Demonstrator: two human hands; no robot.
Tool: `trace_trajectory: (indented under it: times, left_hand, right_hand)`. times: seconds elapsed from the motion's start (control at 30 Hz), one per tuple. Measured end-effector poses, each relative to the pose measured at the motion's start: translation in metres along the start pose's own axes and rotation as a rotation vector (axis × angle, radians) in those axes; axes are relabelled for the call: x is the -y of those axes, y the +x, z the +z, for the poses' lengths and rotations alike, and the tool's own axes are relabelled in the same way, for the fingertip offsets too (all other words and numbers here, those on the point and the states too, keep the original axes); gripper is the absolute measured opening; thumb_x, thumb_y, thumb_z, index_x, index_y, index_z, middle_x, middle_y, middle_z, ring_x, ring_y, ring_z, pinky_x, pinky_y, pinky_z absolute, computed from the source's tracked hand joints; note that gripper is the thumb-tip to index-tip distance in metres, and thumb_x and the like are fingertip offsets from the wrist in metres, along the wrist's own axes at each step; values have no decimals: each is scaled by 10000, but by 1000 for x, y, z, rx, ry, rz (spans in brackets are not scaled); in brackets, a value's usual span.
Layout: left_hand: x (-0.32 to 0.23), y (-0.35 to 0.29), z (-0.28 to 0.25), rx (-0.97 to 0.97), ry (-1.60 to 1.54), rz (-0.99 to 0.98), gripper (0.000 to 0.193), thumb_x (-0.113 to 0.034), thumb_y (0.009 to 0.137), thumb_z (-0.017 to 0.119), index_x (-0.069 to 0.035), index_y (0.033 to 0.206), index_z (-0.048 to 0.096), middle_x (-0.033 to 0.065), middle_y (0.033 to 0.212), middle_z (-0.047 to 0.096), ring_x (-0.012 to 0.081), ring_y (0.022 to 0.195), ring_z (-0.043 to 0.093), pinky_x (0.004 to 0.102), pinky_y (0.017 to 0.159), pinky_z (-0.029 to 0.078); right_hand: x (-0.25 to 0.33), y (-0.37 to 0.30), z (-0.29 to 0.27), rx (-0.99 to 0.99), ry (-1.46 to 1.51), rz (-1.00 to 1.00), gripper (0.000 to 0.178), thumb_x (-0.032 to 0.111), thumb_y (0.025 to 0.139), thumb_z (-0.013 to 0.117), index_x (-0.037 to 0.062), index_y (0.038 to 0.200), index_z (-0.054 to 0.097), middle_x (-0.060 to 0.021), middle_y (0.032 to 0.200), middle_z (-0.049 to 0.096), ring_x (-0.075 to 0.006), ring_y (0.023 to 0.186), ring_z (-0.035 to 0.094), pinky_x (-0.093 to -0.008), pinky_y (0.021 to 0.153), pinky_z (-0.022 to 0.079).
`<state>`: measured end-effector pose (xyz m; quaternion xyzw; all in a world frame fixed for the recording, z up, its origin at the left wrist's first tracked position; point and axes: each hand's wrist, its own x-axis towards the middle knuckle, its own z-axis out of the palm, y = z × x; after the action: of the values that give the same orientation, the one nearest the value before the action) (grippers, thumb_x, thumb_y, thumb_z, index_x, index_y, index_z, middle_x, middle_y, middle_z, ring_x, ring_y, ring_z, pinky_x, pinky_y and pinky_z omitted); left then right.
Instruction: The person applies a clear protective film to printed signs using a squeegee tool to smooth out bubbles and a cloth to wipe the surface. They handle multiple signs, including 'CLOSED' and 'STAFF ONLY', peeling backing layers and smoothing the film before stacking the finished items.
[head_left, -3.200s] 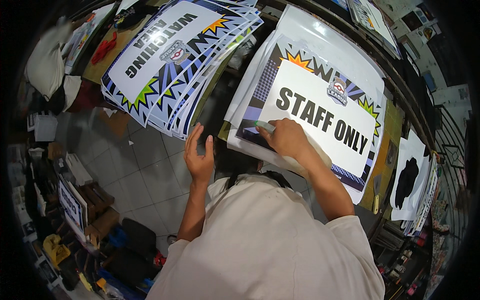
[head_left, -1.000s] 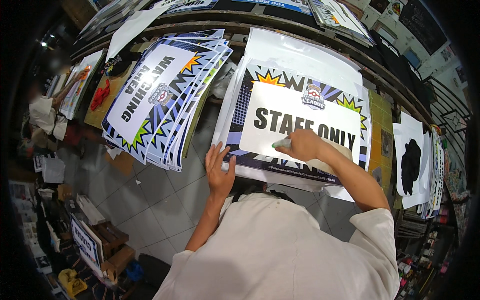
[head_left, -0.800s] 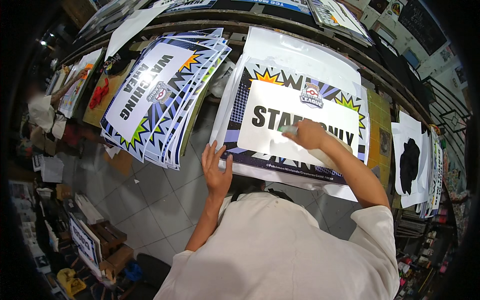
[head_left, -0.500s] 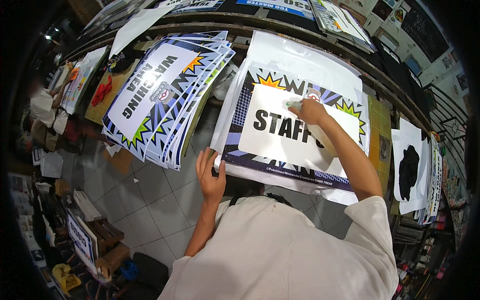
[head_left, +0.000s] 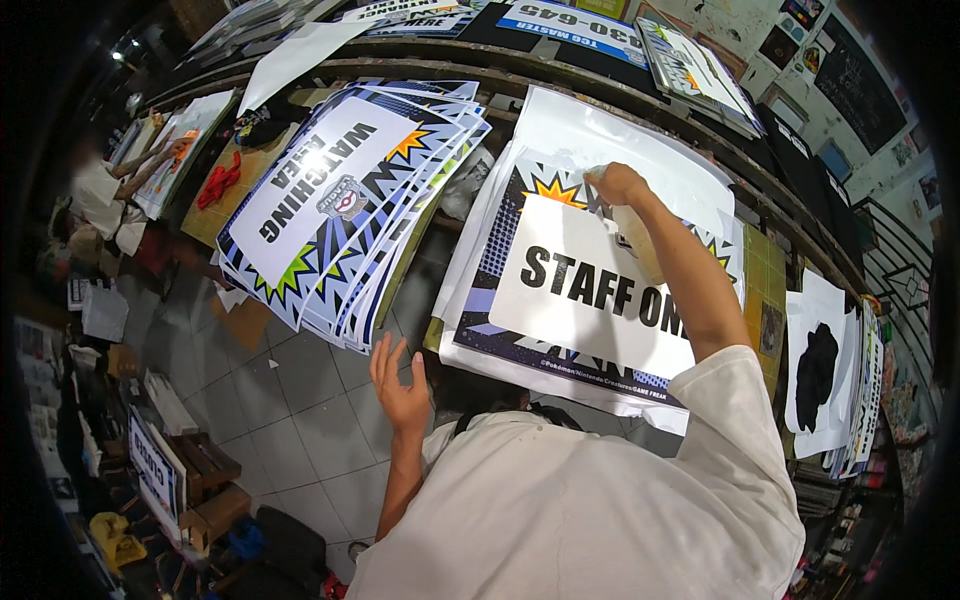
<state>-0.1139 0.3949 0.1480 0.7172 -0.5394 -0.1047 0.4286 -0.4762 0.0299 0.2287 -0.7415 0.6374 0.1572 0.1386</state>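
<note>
A printed sign (head_left: 590, 285) with a white panel and bold black lettering lies on white backing sheets (head_left: 640, 140) on the bench in front of me. My right hand (head_left: 618, 186) is closed around a pale yellowish squeegee (head_left: 642, 245), pressed to the sign's upper part. My hand and forearm hide much of the squeegee. Off the sign's near left corner, my left hand (head_left: 402, 388) hangs open over the floor, fingers spread and holding nothing.
A stack of similar signs (head_left: 330, 190) lies to the left. A red cloth (head_left: 220, 180) rests beyond it. On the right, a black cloth (head_left: 818, 365) lies on white sheets. Another person (head_left: 100, 195) works at the far left. More boards (head_left: 700, 75) lie along the back.
My right hand has slid the squeegee up toward the sign's far edge. My left hand has drawn back from the sign's near left corner. The whole view has shifted slightly.
</note>
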Motion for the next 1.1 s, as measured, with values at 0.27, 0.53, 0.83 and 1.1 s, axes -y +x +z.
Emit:
trace_trajectory:
  times: [0.27,0.53,0.83,1.1]
  left_hand:
    - [4,-1,3,0,4,11,325,-129,940,699,-19,1244,673,169,1427,587,353,1354,502,453,1152,362]
    - [-8,14,23,87,-48,132,320,-129,952,687,-13,1250,668,182,1407,599,359,1352,504,457,1149,364]
    - [-26,26,36,135,-53,190,329,-129,947,697,-2,1248,667,196,1399,599,375,1341,513,467,1132,383]
    - [-33,21,47,183,-96,199,331,-136,946,701,5,1244,671,186,1420,592,375,1365,489,468,1134,377]
  right_hand:
    - [-46,-23,15,-38,188,43,589,570,972,512,35,865,732,-162,826,738,-327,861,716,-445,854,543]
    - [-36,-103,60,31,221,-28,576,549,977,518,39,871,763,-133,774,743,-300,866,731,-423,863,545]
    - [8,-207,79,21,142,-40,691,656,959,504,24,811,741,-184,822,731,-372,861,717,-475,816,557]
    - [15,-277,121,-5,149,-136,589,570,973,544,23,966,763,-231,876,730,-383,869,714,-466,804,566]
